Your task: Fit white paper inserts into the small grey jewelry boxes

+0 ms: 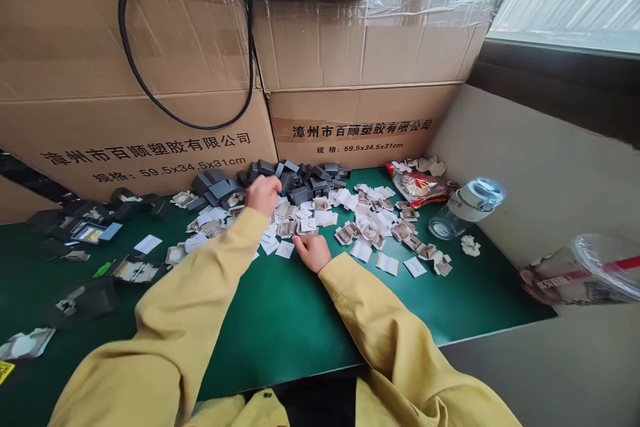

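My left hand is at the near edge of a heap of small black boxes, its fingers curled in. Whatever is in those fingers, if anything, is hidden. Lower and to the right, my right hand rests close to the green table with fingers folded and thumb toward the left. I cannot make out anything in its grip. Small white folded papers lie just left of it. Several grey-brown cardboard inserts are scattered among the white papers between and beyond both hands.
Large cardboard cartons wall off the back, with a black cable hanging in front. At right stand a clear bottle, a red snack bag and a plastic cup by the table edge. More black boxes lie at left.
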`<state>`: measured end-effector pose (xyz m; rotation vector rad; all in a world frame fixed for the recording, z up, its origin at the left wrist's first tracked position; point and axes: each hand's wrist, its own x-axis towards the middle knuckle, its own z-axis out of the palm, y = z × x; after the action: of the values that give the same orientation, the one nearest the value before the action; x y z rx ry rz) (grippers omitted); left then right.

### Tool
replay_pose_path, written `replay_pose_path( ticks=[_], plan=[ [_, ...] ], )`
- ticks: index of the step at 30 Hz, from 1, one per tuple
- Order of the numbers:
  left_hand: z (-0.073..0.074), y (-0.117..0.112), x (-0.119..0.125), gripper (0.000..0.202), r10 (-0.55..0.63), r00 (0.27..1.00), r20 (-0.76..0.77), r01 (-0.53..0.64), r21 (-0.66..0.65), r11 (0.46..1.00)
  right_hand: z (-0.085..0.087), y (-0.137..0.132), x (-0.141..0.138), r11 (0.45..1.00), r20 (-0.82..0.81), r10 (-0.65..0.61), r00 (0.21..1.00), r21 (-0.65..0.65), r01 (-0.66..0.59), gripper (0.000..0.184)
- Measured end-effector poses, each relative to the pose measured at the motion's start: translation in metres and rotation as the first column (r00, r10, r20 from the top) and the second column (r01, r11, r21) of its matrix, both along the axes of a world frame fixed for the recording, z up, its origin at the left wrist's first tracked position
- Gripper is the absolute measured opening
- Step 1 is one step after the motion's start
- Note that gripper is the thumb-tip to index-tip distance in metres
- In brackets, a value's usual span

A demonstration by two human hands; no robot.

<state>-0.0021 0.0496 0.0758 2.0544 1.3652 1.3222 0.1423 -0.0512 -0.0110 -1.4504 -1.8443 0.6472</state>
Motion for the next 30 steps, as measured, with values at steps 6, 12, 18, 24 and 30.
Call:
replay_pose_path(
  ticks=[6, 12, 18, 24, 30],
  plan=[
    [-0.067, -0.086, -0.004, 0.024, -0.096, 0.953, 0.288, 0.141, -0.142, 0.980, 0.001, -0.007, -0.007, 0.999, -0.066, -0.010, 0.998, -0.054, 0.007, 0.039],
    [-0.089, -0.114, 0.008, 0.019, -0.060, 0.755, 0.653, 0.316, -0.282, 0.906, -0.005, -0.014, -0.024, 0.976, -0.581, -0.031, 0.813, -0.194, -0.102, 0.025],
    [-0.073, -0.108, 0.022, 0.063, 0.029, 0.458, 0.888, 0.521, -0.295, 0.801, -0.002, -0.012, -0.028, 0.805, -0.877, -0.209, 0.433, -0.406, -0.432, 0.033],
    [-0.068, -0.101, 0.034, 0.079, 0.081, 0.426, 0.901, 0.552, -0.330, 0.766, 0.003, -0.009, -0.026, 0.685, -0.885, -0.404, 0.230, -0.460, -0.566, 0.035],
    [-0.075, -0.097, 0.030, 0.061, 0.116, 0.324, 0.939, 0.636, -0.306, 0.709, 0.002, -0.009, -0.029, 0.688, -0.882, -0.429, 0.195, -0.459, -0.562, 0.033]
  ],
)
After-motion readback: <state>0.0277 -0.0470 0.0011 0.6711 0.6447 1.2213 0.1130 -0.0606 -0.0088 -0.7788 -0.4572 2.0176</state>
